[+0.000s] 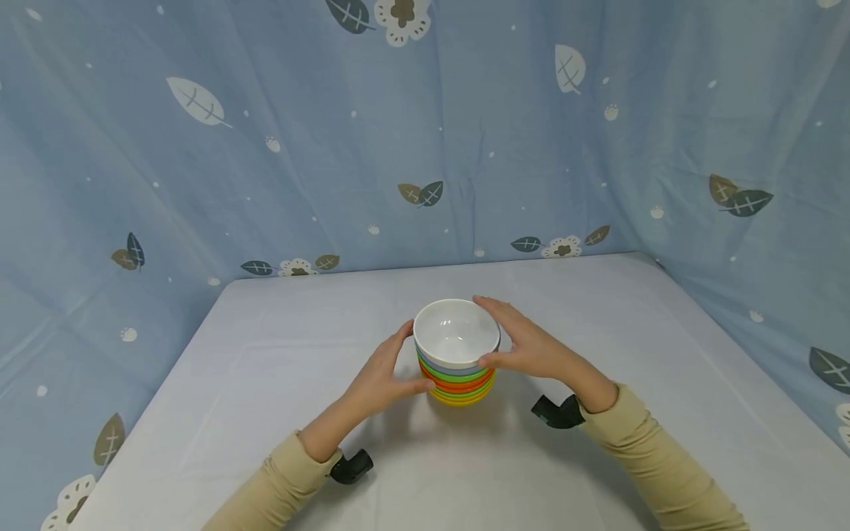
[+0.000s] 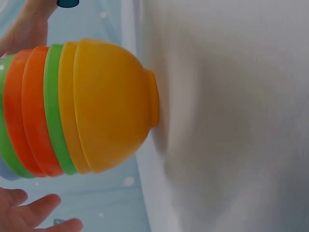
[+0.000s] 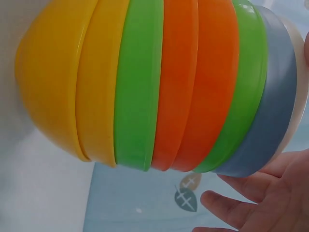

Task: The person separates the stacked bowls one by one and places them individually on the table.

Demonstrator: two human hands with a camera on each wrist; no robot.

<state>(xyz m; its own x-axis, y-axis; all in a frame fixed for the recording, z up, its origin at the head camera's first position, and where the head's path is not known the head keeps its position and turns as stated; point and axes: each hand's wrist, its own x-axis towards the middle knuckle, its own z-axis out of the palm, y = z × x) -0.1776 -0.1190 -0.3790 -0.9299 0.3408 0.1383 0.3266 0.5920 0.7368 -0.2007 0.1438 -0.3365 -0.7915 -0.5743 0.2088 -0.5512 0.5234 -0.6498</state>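
Observation:
A stack of nested bowls stands on the white-covered table, with a white bowl (image 1: pixel 454 332) on top. Below it come a grey-blue bowl (image 3: pixel 275 92), green and orange bowls (image 3: pixel 215 87), and yellow bowls (image 2: pixel 108 106) at the bottom. My right hand (image 1: pixel 524 346) grips the white bowl, thumb on its near rim and fingers behind its right side. On the left of the stack is my left hand (image 1: pixel 381 376), its index fingertip at the upper rim and its thumb tip overlapping the lower bowls. Its other fingers (image 2: pixel 41 210) are spread beside the stack.
A white cloth covers the table (image 1: pixel 299 354), whose far edge meets a blue curtain (image 1: pixel 372 147) with leaf and flower prints. Black wrist cameras (image 1: pixel 352 467) sit below both sleeve cuffs.

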